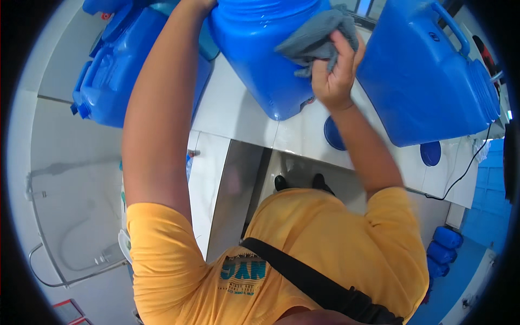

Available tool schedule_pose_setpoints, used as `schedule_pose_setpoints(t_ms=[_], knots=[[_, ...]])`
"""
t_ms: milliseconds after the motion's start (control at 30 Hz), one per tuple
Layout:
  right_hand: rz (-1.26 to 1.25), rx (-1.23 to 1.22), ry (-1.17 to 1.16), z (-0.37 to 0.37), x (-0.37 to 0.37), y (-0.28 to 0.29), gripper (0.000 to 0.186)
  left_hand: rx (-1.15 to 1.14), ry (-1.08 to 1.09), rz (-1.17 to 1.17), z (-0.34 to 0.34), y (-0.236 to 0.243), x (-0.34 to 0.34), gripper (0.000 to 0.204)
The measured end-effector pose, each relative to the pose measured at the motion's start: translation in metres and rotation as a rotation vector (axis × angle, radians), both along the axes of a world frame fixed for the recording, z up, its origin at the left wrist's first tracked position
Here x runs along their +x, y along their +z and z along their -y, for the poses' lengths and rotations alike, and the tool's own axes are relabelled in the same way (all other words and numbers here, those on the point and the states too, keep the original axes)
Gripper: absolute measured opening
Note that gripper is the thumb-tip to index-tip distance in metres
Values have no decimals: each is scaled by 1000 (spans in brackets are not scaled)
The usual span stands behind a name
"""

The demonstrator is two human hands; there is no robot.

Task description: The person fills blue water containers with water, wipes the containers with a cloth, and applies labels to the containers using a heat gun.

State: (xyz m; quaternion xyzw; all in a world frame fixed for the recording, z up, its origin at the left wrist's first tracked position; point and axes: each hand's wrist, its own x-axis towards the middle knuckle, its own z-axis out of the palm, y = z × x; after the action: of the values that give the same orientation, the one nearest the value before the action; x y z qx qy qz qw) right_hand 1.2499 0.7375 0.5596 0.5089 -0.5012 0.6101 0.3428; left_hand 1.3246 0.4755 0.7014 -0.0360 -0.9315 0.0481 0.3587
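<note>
A large blue plastic water container stands upright on the white tiled counter, cut off by the top edge of the view. My right hand grips a crumpled grey cloth, its fingers pinched into the fabric. The cloth lies against the container's right side. At the top edge, my left hand is beside the container's upper left, and its fingers are out of sight. Another blue container with a moulded handle rests to the right of my right forearm.
More blue jugs with small taps stand at the left. Round blue lids lie on the counter. A black cable hangs over its right edge. Small blue containers are stacked low at the right.
</note>
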Motion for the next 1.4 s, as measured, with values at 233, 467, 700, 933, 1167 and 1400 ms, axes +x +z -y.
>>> schedule_pose_setpoints(t_ms=[233,467,700,933,1167,1400], knots=[[246,51,87,-9,21,2,25,-20,-3,1,24,4,-3,40],[1080,567,720,63,-98,80,36,-28,4,-16,30,-1,-17,33],[1350,620,666,23,-60,-45,40,-44,81,-26,59,-22,-23,29],[849,547,852,77,-92,53,39,-123,161,-77,94,-29,-17,27],[-93,633,539,239,-131,108,37,-250,199,-3,47,-20,-2,37],[458,764,850,213,-154,68,42,-513,-76,-204,47,-15,-1,45]])
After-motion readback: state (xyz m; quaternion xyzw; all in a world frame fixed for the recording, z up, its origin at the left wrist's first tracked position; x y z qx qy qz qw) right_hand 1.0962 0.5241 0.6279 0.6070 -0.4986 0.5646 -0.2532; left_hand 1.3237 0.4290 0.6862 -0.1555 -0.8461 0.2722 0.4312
